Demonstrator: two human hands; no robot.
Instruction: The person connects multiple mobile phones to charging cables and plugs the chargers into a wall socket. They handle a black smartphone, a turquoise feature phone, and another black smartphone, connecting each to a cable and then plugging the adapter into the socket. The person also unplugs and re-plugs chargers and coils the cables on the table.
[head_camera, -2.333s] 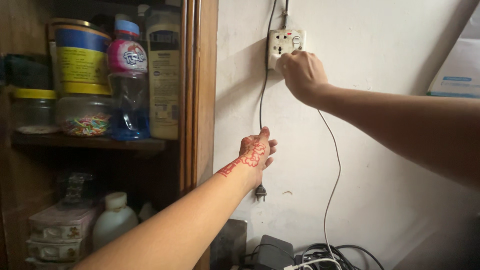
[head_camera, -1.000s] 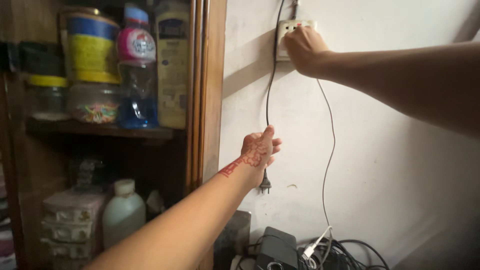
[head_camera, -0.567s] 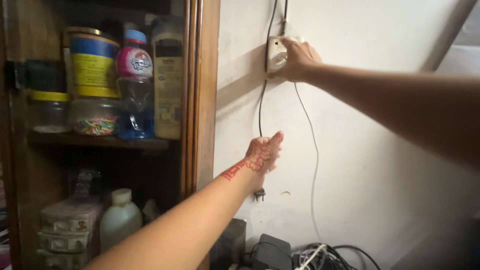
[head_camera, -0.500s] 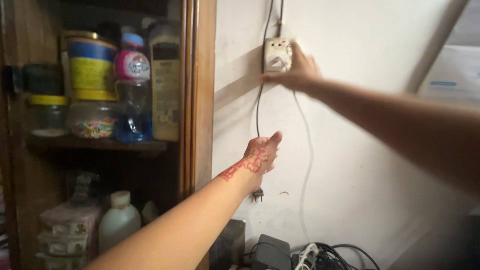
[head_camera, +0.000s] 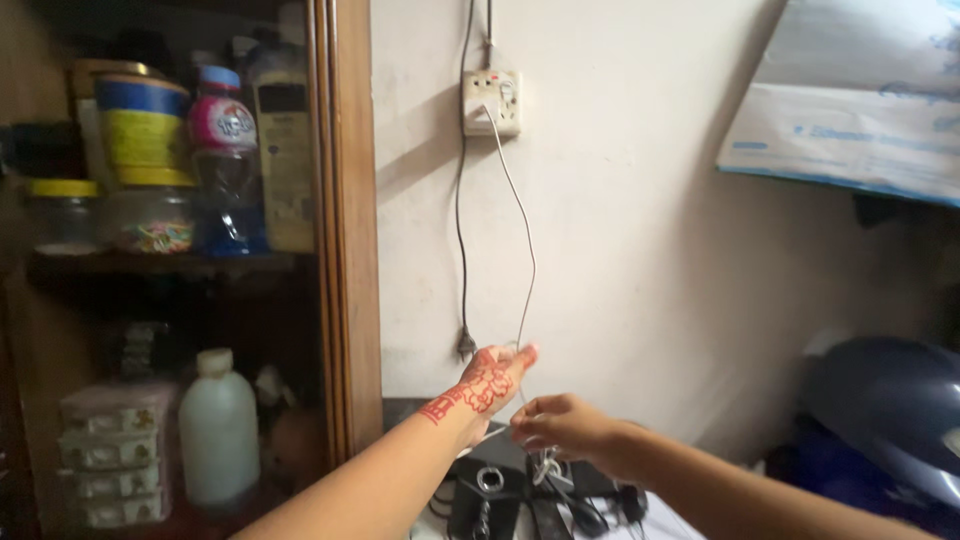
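White cable (head_camera: 522, 235) runs from the plug in the wall socket (head_camera: 491, 102) down the pale wall to your hands, which meet low in the view above a dark heap of gear. Your right hand (head_camera: 562, 425) has its fingers pinched narrow on the lower end of that cable, just where it bunches into small loops. Your left hand (head_camera: 490, 382), marked with red henna, reaches up beside it with the fingers held straight and close together, tips against the wall near the cable; I cannot tell whether they grip anything. Just left of your left hand hangs a black cord (head_camera: 460, 220) with its two-pin plug (head_camera: 465, 345) dangling free, not in the socket. Below your hands lie dark adapters and coiled wires (head_camera: 520, 495). To the left stands a wooden cupboard (head_camera: 345, 230) with jars, a blue-liquid bottle (head_camera: 225, 160) and a tall pale bottle on its shelf, and a white plastic bottle (head_camera: 218, 425) lower down. At the right edge sits a dark blue rounded object (head_camera: 890, 410), under a white and blue sheet on the wall.
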